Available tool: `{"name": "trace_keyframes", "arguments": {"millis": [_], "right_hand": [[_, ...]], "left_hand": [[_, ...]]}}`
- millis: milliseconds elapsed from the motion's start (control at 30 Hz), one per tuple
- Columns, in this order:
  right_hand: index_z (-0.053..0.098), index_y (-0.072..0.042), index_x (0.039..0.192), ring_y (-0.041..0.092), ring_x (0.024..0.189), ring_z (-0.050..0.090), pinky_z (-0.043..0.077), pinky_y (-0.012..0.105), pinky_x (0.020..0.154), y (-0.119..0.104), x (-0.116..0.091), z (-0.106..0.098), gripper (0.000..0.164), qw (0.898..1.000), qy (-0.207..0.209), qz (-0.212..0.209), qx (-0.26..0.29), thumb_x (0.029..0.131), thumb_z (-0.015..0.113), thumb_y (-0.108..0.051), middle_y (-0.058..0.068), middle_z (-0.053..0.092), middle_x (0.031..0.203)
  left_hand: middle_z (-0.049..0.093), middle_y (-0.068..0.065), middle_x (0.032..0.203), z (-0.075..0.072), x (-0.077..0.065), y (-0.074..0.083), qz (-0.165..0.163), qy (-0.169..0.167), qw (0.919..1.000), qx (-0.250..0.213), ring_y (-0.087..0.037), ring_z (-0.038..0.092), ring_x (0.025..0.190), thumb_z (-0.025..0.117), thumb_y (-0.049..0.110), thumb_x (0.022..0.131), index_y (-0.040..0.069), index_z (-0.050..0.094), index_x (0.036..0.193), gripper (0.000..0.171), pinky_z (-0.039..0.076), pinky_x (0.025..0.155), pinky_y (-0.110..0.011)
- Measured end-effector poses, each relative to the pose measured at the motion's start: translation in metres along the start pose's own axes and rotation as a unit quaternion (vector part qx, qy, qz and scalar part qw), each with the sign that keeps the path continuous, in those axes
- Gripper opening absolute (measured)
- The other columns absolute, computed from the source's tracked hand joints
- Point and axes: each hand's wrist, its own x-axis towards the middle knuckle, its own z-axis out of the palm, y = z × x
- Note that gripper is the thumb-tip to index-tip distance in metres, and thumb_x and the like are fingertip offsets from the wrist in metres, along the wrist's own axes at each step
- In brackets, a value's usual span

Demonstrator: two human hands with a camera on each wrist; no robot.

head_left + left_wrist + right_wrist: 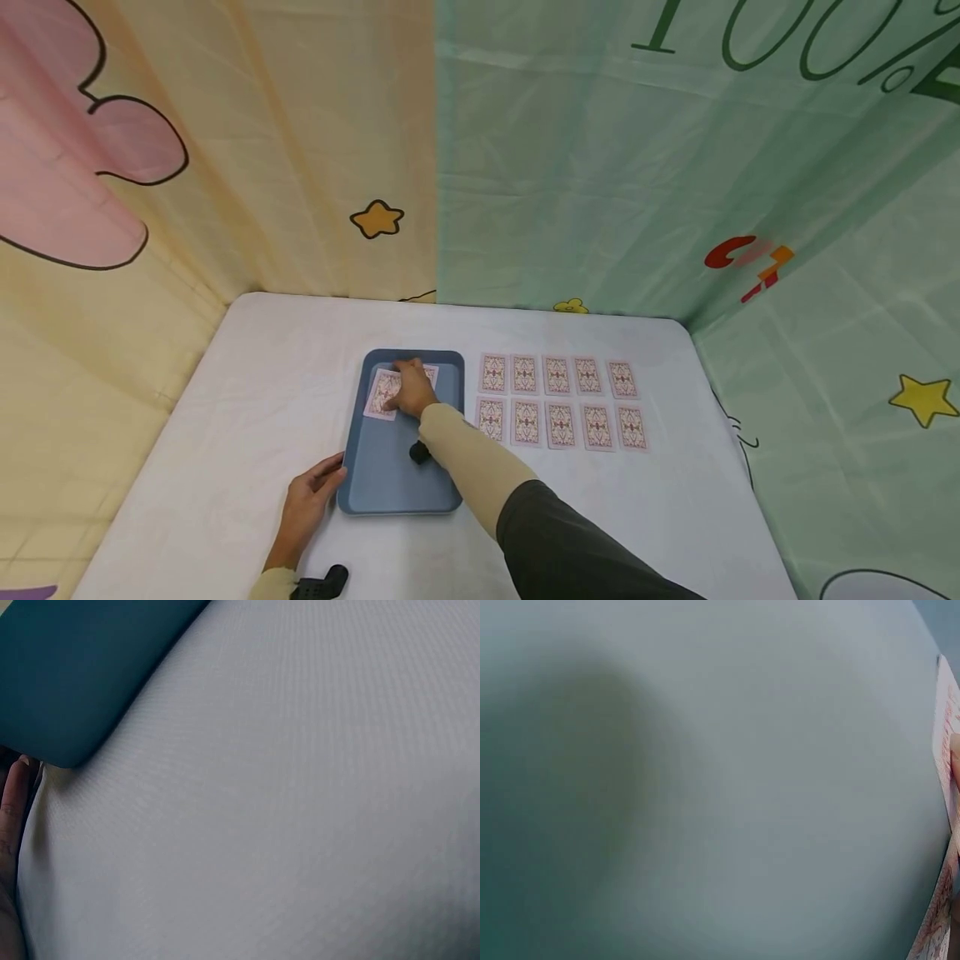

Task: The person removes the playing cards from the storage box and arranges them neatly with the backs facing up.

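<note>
A blue-grey tray [390, 479] lies on the white-covered table. Inside its far part are patterned playing cards, face down: one playing card [381, 397] at the left, and another card's corner [432, 372] showing beyond my hand. My right hand [414, 390] pinches the left card between thumb and fingers, hiding part of it. The right wrist view catches a tilted card [946, 724] with a fingertip on it, at the frame's edge. My left hand [309, 498] touches the tray's left rim near its front corner; a straight finger [13, 806] meets the rim.
Right of the tray, face-down playing cards [557, 376] lie in two rows of several each. My right forearm [480, 462] crosses the tray's right edge. Printed curtains [525, 167] hang behind and beside the table [187, 467].
</note>
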Motion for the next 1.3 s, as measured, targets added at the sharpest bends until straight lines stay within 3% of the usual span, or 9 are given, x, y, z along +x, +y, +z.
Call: {"name": "trace_keyframes", "arguments": {"millis": [267,467,700,933,1100,1300], "right_hand": [[0.063,-0.009,0.118,0.016,0.104,0.051,0.043,0.029,0.098,0.002,-0.004,-0.004,0.049,1.000,0.009,-0.017,0.008,0.074,0.085,-0.015,0.004,0.057,0.114],[0.065,-0.013,0.116,0.013,0.094,0.056,0.046,0.029,0.090,0.002,-0.013,-0.009,0.039,0.998,0.011,-0.028,0.061,0.080,0.079,-0.013,0.001,0.066,0.107],[0.070,-0.008,0.115,0.009,0.081,0.053,0.045,0.023,0.074,0.006,-0.020,-0.016,0.025,0.989,0.031,-0.064,0.126,0.090,0.067,-0.008,0.003,0.069,0.103],[0.071,-0.007,0.113,0.006,0.076,0.052,0.045,0.019,0.066,0.005,-0.029,-0.026,0.023,0.979,0.032,-0.077,0.187,0.091,0.066,-0.007,0.004,0.070,0.101],[0.071,-0.007,0.113,0.009,0.058,0.049,0.042,0.020,0.052,0.008,-0.045,-0.042,0.023,0.967,0.010,-0.053,0.249,0.090,0.068,-0.007,0.005,0.065,0.078],[0.071,-0.008,0.113,0.010,0.056,0.046,0.039,0.021,0.051,0.025,-0.061,-0.063,0.025,0.968,0.019,-0.060,0.245,0.088,0.070,-0.010,0.002,0.061,0.071]], "left_hand": [[0.058,-0.026,0.127,0.002,0.000,0.001,0.001,-0.001,0.9999,0.016,0.014,0.051,0.093,0.060,0.021,0.097,-0.008,0.054,0.131,0.045,0.042,0.081,-0.006],[0.057,-0.025,0.129,0.005,-0.001,0.000,-0.008,0.000,0.9998,0.017,0.016,0.050,0.092,0.060,0.022,0.097,-0.007,0.054,0.132,0.045,0.041,0.081,-0.006],[0.058,-0.026,0.127,0.005,-0.002,-0.001,0.022,-0.003,0.9998,0.004,0.013,0.053,0.093,0.060,0.020,0.097,-0.007,0.054,0.131,0.045,0.041,0.079,-0.004],[0.055,-0.025,0.133,0.001,-0.001,0.000,0.002,-0.007,0.9997,0.022,0.016,0.049,0.094,0.057,0.023,0.099,-0.006,0.052,0.134,0.047,0.040,0.080,-0.004],[0.056,-0.026,0.131,0.000,0.000,0.000,0.009,-0.002,0.9996,0.027,0.015,0.050,0.092,0.057,0.022,0.098,-0.007,0.053,0.133,0.045,0.040,0.079,-0.004],[0.056,-0.027,0.129,0.000,0.002,-0.003,0.022,0.000,0.9995,0.021,0.016,0.049,0.091,0.058,0.022,0.098,-0.008,0.053,0.132,0.045,0.040,0.078,-0.003]]}}
